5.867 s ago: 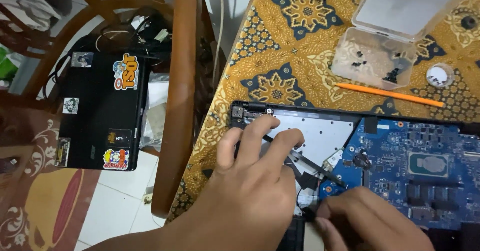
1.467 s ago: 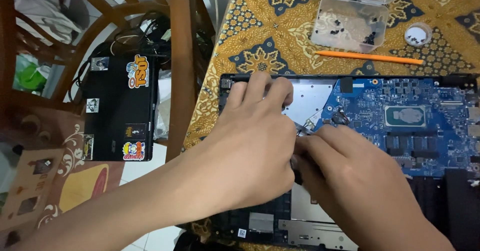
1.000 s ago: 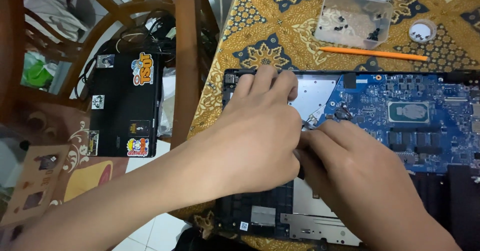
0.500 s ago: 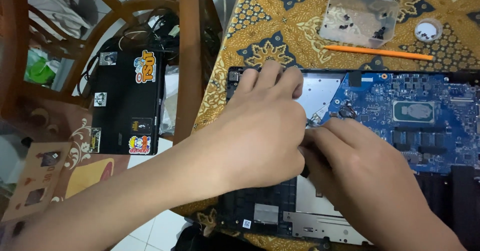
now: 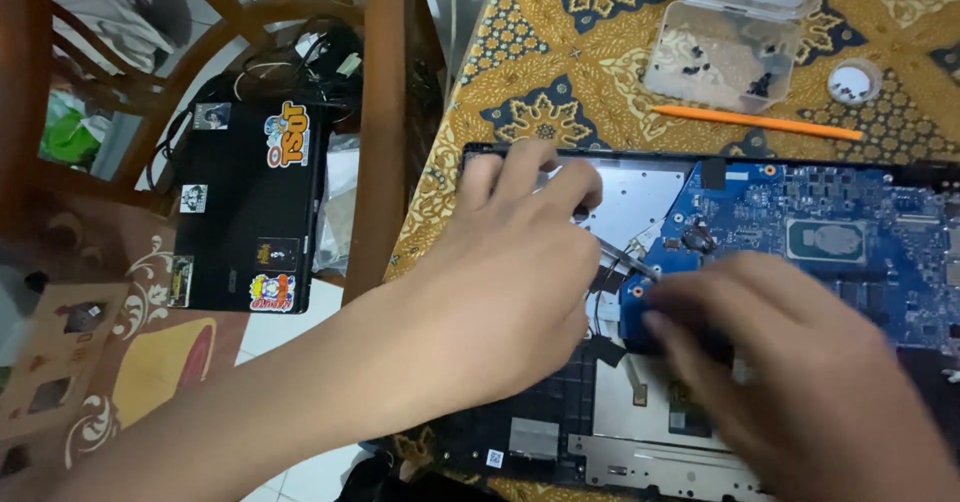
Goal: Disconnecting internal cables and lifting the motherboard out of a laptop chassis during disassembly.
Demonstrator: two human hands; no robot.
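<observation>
An opened laptop [image 5: 530, 437] lies on the table with its blue motherboard [image 5: 840, 192] and a silver panel [image 5: 640, 187] bare. My left hand [image 5: 500, 282] rests over the laptop's left half, fingertips on the silver panel. A thin metal tool like tweezers [image 5: 622, 259] sticks out from under it toward the board. My right hand [image 5: 800, 372] is blurred and lies over the board's lower left corner, fingertips at its edge near a gold screw hole. What the right fingers hold, if anything, is hidden.
On the patterned gold cloth [image 5: 530, 62] behind the laptop stand a clear plastic box of small screws [image 5: 725, 57], an orange pencil [image 5: 760, 122] and a small white cap [image 5: 853, 80]. Left of the table are a wooden chair [image 5: 385, 112] and a black stickered laptop [image 5: 245, 207].
My right hand has slid right and away from the left hand, uncovering the tool's tip and the board's corner. My left hand stays on the silver panel.
</observation>
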